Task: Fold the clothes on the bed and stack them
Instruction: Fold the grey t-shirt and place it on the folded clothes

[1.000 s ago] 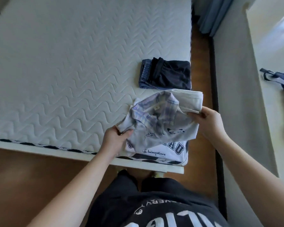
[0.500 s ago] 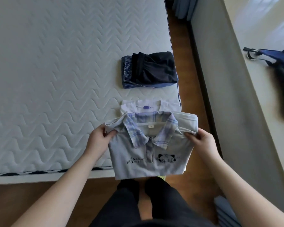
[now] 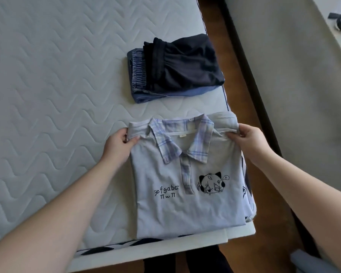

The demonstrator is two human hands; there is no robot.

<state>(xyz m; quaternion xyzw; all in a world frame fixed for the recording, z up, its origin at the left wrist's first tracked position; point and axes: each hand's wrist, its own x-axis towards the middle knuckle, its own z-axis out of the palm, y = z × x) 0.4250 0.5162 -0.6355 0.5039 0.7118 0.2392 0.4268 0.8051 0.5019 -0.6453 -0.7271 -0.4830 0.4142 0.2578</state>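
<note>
A folded pale grey-blue polo shirt with a plaid collar (image 3: pixel 187 186) lies face up at the near right corner of the white quilted mattress (image 3: pixel 53 99), its lower hem at the mattress's near edge. On its chest sit a small black cartoon cat-eared face print and a line of black lettering either side of the plaid placket. The left hand (image 3: pixel 117 146) pinches the shirt's left shoulder fold, thumb on top and fingers (image 3: pixel 126 137) curled under the cloth. The right hand (image 3: pixel 248 141) grips the right shoulder fold the same way, its fingers bunching the fabric there. Under the shirt, along its right side, the edges of other folded garments with dark printing (image 3: pixel 247 194) stick out towards the mattress's right edge. Farther up the mattress from the shirt, apart from it, rests a second small stack: a folded black garment (image 3: pixel 183 64) on top of a folded blue denim piece (image 3: pixel 140 79). Right of the mattress runs a strip of brown wooden floor (image 3: pixel 244 95).
</note>
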